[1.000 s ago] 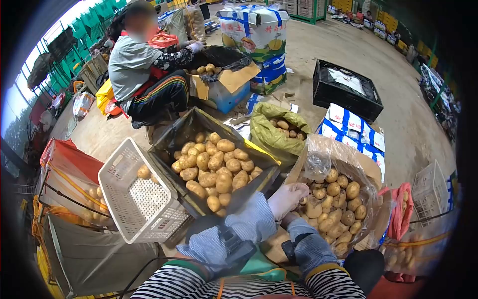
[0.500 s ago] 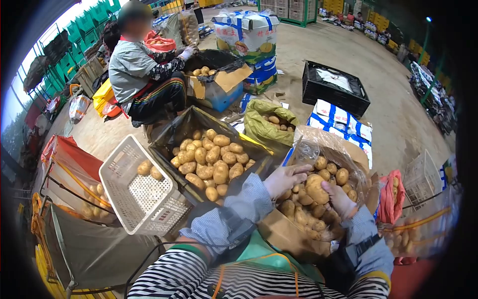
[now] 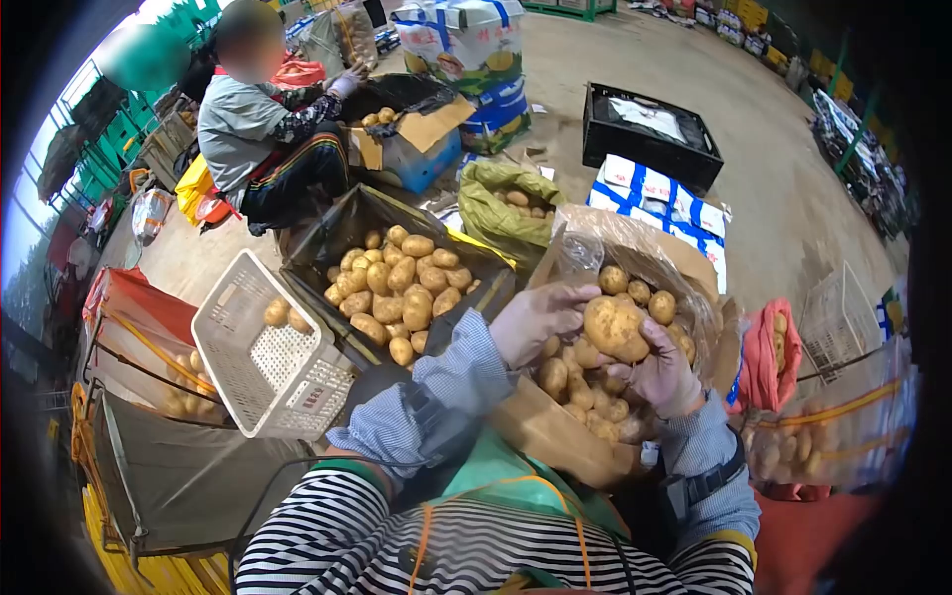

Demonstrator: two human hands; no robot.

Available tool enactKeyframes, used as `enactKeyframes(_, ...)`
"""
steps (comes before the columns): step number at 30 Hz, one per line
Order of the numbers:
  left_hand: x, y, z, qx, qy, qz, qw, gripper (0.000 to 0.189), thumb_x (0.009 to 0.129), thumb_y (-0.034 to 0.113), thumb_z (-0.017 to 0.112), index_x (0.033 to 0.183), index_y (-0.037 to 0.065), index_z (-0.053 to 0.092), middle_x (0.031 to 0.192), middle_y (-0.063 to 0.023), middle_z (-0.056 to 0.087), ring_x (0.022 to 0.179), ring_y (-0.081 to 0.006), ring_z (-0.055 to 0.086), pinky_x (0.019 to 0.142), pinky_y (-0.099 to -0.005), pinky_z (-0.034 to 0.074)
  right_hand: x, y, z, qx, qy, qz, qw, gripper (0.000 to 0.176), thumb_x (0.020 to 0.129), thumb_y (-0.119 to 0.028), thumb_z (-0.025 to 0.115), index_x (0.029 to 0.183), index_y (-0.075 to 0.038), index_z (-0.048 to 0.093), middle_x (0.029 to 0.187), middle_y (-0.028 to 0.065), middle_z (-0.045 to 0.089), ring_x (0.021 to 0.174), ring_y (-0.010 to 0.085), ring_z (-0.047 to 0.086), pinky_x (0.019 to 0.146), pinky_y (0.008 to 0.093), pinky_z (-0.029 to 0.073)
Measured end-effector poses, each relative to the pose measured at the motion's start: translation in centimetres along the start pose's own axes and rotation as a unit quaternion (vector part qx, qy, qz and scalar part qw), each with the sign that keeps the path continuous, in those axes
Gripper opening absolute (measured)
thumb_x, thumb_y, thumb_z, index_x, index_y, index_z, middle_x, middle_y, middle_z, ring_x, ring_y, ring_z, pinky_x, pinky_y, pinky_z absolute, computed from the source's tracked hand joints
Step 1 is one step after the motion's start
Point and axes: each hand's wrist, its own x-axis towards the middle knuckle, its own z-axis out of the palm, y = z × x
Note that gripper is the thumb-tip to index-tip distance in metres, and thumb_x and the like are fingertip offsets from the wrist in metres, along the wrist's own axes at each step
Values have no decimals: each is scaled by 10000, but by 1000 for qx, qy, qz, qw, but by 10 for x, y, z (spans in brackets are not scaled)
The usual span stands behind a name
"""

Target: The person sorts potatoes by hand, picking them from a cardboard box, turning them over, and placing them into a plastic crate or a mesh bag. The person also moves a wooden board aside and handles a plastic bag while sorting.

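A large potato (image 3: 615, 328) is held up over an open cardboard box (image 3: 565, 436) lined with clear plastic. My right hand (image 3: 662, 375) grips it from the right and below, thumb against its side. From the left, my left hand (image 3: 540, 322) has its fingers closed in on the potato's upper left edge. Both hands wear thin pale gloves. Many more potatoes (image 3: 585, 392) fill the box beneath my hands, partly hidden by them.
Left of the box stands a black-lined crate of potatoes (image 3: 407, 288), then a white plastic basket (image 3: 317, 397) with a few potatoes. Behind are a green sack (image 3: 496, 203), a black crate (image 3: 650, 139) and a seated person (image 3: 248, 139). A red bag (image 3: 769, 357) stands right.
The potato has been raised and turned in my right hand. My left hand has come in from beside it to its upper left edge. The whole view has shifted slightly.
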Motion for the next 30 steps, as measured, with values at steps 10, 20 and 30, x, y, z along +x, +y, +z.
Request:
enactKeyframes(10,16,0,17,-80,-10,43,996,585,775,67,653,1325,-41,487,1258,-132,570,1032,-181,594,778,-283,520,-6,-5,-21,164,-106,75,978,576,1012,-357,411,1480,-51,275,1394,224,462,1187,379,560,812,375,583)
enactKeyframes(20,19,-6,16,4,14,-4,1000,532,863,266,686,1263,-43,519,946,-56,617,635,-65,529,550,-212,442,-12,-8,4,-145,38,13,989,751,968,-663,206,1445,-105,365,1270,130,580,952,207,650,678,270,537)
enactKeyframes(30,24,-31,-25,360,-5,16,933,535,769,-33,652,1276,36,495,1167,-187,597,996,-345,615,871,-343,517,-12,-6,3,-114,58,26,991,679,989,-606,276,1419,-90,378,1118,154,637,777,217,665,551,240,519)
